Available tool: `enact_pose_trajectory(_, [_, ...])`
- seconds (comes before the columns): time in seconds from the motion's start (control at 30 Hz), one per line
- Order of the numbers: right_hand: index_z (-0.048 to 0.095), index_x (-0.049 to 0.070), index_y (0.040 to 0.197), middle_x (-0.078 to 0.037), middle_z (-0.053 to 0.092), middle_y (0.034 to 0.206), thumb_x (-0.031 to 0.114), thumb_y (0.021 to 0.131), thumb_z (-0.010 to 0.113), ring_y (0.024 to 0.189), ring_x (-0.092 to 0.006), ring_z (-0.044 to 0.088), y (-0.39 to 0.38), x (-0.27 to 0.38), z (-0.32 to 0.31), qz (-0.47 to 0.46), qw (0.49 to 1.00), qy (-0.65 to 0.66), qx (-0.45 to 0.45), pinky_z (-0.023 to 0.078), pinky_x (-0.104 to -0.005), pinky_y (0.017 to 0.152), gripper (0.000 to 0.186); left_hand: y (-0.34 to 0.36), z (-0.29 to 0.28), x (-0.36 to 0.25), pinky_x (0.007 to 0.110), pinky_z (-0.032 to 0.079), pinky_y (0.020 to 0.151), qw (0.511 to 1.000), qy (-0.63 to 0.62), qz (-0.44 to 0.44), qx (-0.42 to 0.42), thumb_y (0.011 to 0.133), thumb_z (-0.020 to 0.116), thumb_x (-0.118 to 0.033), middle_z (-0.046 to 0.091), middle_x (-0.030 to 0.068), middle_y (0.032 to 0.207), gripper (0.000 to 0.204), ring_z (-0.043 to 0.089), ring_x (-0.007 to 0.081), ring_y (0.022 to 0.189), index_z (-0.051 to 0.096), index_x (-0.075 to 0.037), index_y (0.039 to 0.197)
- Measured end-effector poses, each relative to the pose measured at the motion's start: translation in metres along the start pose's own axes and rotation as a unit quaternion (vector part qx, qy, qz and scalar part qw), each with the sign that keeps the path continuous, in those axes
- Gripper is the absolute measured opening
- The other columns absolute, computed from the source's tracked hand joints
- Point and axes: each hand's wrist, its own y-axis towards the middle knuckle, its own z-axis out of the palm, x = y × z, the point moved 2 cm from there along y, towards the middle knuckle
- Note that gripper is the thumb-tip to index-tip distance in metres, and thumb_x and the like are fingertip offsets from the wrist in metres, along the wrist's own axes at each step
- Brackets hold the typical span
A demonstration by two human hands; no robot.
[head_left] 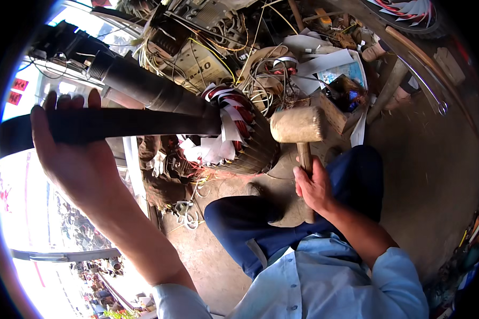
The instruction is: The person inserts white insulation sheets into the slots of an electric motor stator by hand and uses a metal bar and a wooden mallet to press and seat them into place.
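My left hand (72, 149) is closed round a long dark flat bar (135, 121), whose far end reaches into the motor winding core (253, 149). Red and white windings (238, 114) and white insulation sheets (213, 151) fill the core's opening. Just above the bar, a thick dark cylindrical shaft (154, 90) slants down to the core. My right hand (314, 186) grips the wooden handle of a mallet (295, 125), its pale cylindrical head raised beside the core's right side. The tip of the bar inside the core is hidden.
Tangled cables and metal parts (197, 53) crowd behind the core. A box with papers (335, 74), a spanner (431, 90) and another wound core (404, 13) lie at upper right. My knees flank the concrete floor (181, 244). Assorted parts (463, 244) line the far right edge.
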Motion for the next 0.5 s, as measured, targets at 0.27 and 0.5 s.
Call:
enact_pose_trajectory(0.27, [0.046, 0.006, 0.111, -0.002, 0.052, 0.07, 0.015, 0.102, 0.056, 0.047, -0.0084, 0.049, 0.029, -0.013, 0.071, -0.025, 0.982, 0.181, 0.049, 0.043, -0.0254, 0.042, 0.016, -0.017, 0.039, -0.009, 0.048, 0.051, 0.092, 0.972, -0.068, -0.023, 0.224, 0.105, 0.048, -0.032, 0.066, 0.01, 0.097, 0.033, 0.064, 0.0227, 0.094, 0.062, -0.002, 0.107])
enact_pose_trajectory(0.5, [0.048, 0.006, 0.102, -0.001, 0.05, 0.061, 0.015, 0.101, 0.057, 0.04, -0.0103, 0.046, 0.032, -0.005, 0.079, 0.015, 0.979, 0.186, 0.081, 0.04, -0.0267, 0.037, 0.012, -0.02, 0.046, -0.008, 0.047, 0.051, 0.09, 0.988, -0.036, 0.016, 0.152, 0.105, 0.049, -0.03, 0.065, 0.0116, 0.097, 0.031, 0.063, 0.023, 0.093, 0.06, -0.001, 0.108])
